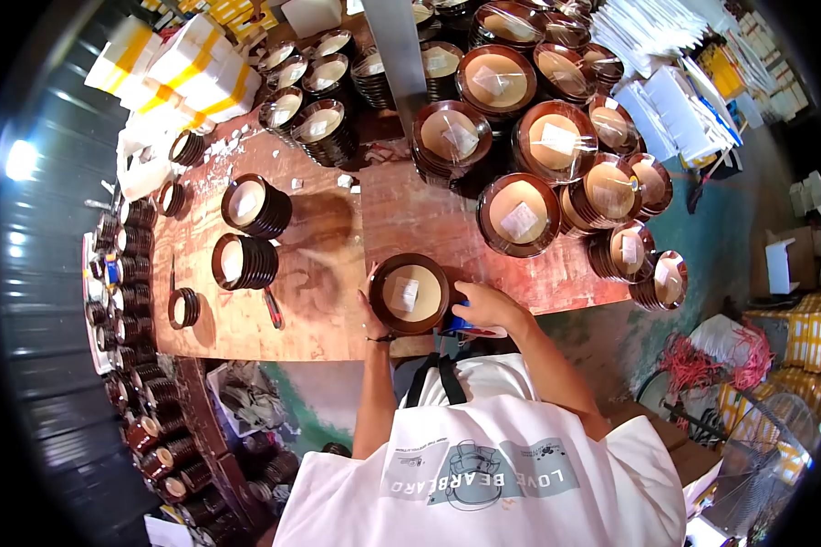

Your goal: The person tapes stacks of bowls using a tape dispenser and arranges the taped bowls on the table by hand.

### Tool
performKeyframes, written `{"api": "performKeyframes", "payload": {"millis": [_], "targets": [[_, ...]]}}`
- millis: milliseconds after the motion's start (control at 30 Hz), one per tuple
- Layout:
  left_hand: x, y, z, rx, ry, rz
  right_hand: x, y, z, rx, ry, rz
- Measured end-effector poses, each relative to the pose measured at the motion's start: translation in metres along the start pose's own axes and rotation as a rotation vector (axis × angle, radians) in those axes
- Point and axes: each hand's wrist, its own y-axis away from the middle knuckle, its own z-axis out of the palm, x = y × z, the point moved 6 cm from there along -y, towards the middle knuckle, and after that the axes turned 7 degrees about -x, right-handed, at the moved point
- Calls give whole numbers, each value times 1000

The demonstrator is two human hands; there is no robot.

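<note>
At the table's front edge stands a stack of brown-rimmed plates (pixel 389 278), its top one tan in the middle with a white paper label (pixel 405 294). My left hand (pixel 371 316) grips the left side of this stack, fingers partly hidden behind the rim. On the right, my right hand (pixel 485 306) is closed around a blue object (pixel 462 316) against the stack's side; its kind is mostly hidden by the fingers. Left of the stack lies a red-and-black handled tool (pixel 274 308), near two plate stacks, one upper (pixel 257 208) and one lower (pixel 245 262).
Plastic-wrapped plate stacks (pixel 518 214) crowd the table's right and back, beside a grey metal post (pixel 395 64). White boxes with yellow tape (pixel 201 64) sit at the back left. Small dish stacks (pixel 184 308) line the left. A fan (pixel 771 447) stands at lower right.
</note>
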Motion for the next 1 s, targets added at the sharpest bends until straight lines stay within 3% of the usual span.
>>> {"api": "performKeyframes", "payload": {"millis": [100,200,367,567,633,833,1000], "targets": [[13,-2,12,-135,44,8,4,-2,5,-15,-88,-36],[17,-4,15,-23,-37,62,6,-3,6,3,-63,-33],[22,-1,24,-16,-82,105,0,-7,0,4,-62,-65],[19,-2,9,-7,-191,203,-28,-2,-4,46,102,87],[19,-2,16,16,-49,169,-37,1,-3,4,208,192],[18,8,19,26,-18,169,-29,-5,18,132,145,49],[7,7,4,40,-10,133,-40,-4,5,72,155,59]]}}
